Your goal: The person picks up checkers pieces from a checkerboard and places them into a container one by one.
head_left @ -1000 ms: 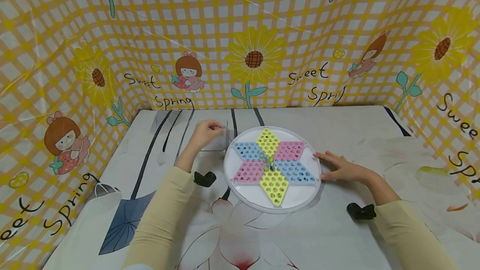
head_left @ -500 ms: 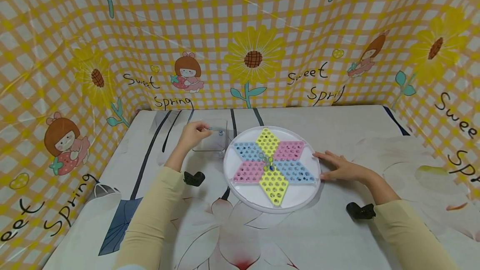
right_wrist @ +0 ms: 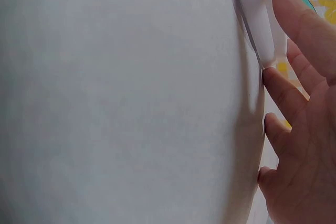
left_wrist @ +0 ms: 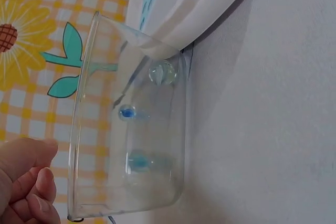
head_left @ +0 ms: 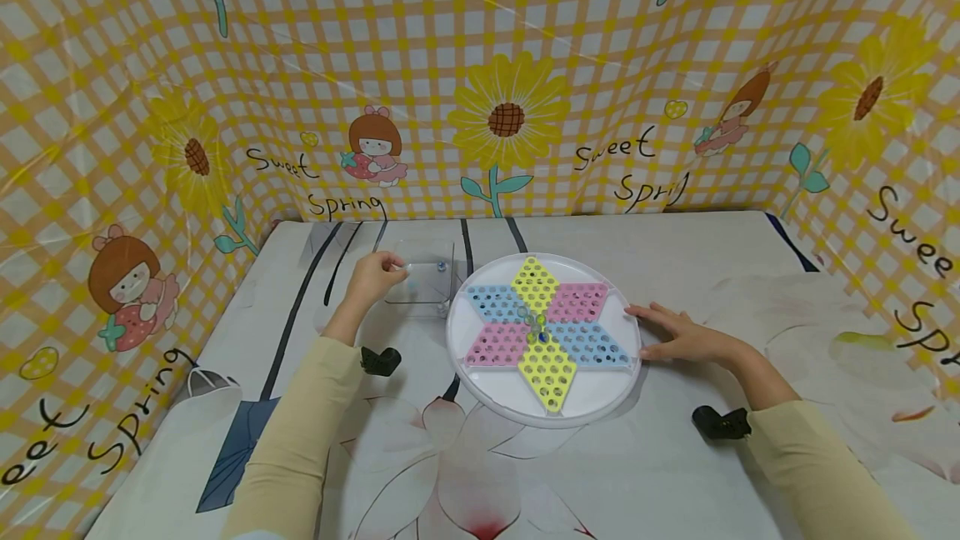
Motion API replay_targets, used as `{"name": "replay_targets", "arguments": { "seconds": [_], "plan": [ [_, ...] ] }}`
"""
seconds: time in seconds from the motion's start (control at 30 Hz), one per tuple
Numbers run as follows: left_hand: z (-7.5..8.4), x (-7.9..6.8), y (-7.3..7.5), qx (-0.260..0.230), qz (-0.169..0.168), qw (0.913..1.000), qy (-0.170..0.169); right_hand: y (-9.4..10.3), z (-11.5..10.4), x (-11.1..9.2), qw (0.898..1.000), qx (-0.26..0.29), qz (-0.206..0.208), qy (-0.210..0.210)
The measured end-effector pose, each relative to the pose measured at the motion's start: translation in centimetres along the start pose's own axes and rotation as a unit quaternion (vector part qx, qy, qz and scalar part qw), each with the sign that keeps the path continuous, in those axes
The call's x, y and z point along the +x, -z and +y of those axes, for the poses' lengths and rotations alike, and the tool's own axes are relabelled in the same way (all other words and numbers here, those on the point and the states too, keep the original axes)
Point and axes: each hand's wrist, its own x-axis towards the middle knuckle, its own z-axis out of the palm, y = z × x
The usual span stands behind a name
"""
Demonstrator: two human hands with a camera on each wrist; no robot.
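Note:
A clear plastic box point(head_left: 416, 302) stands at the left of a round white Chinese checkers board point(head_left: 487, 388). Through the box's wall show a blue marble point(left_wrist: 127, 112), a teal marble point(left_wrist: 139, 161) and a clear marble point(left_wrist: 160, 72). My left hand point(head_left: 371, 277) is just beside the box's left rim, with fingers loosely bent and nothing between them; a small gap separates fingertips and rim in the left wrist view. My right hand point(head_left: 686, 336) rests spread at the board's right edge, its thumb and fingertips touching there. Several marbles point(head_left: 542, 322) sit at the board's centre.
A printed cloth point(head_left: 420, 65) with yellow checks rises behind and at both sides of the table point(head_left: 600, 473). Black camera mounts point(head_left: 381, 361) hang at each wrist. The board's rim lies close to the box's right side.
My left hand has moved left from over the box to beside its rim. It held a teal marble earlier; that marble is now in the box. The right hand has stayed.

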Motion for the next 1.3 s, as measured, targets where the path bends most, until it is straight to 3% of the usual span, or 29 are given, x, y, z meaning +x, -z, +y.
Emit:
{"name": "replay_targets", "arguments": {
  "seconds": [0.2, 0.4, 0.63, 0.87, 1.07, 1.3],
  "plan": [
    [0.3, -0.2, 0.1, 0.0, 0.003, 0.9999, -0.01, -0.1, 0.2, 0.1, 1.0, -0.001, 0.0, -0.005],
    [2.0, -0.6, -0.5, -0.019, 0.007, 0.9981, -0.058, -0.1, 0.3, 0.1, 1.0, -0.001, 0.001, -0.004],
    [4.5, -1.1, -2.1, -0.068, 0.004, 0.9906, -0.118, -0.1, 0.4, 0.1, 1.0, 0.001, 0.0, -0.003],
    [6.5, -1.8, -4.4, -0.147, -0.05, 0.9797, -0.127, 0.0, 0.4, 0.2, 1.0, 0.0, 0.0, -0.003],
    [7.3, -2.4, -6.9, -0.141, -0.104, 0.9736, -0.146, 0.0, 0.4, 0.3, 1.0, -0.002, -0.002, -0.005],
    [7.5, -3.1, -10.0, -0.138, -0.149, 0.9697, -0.135, 0.0, 0.6, 0.3, 1.0, -0.007, -0.003, -0.006]
  ]
}}
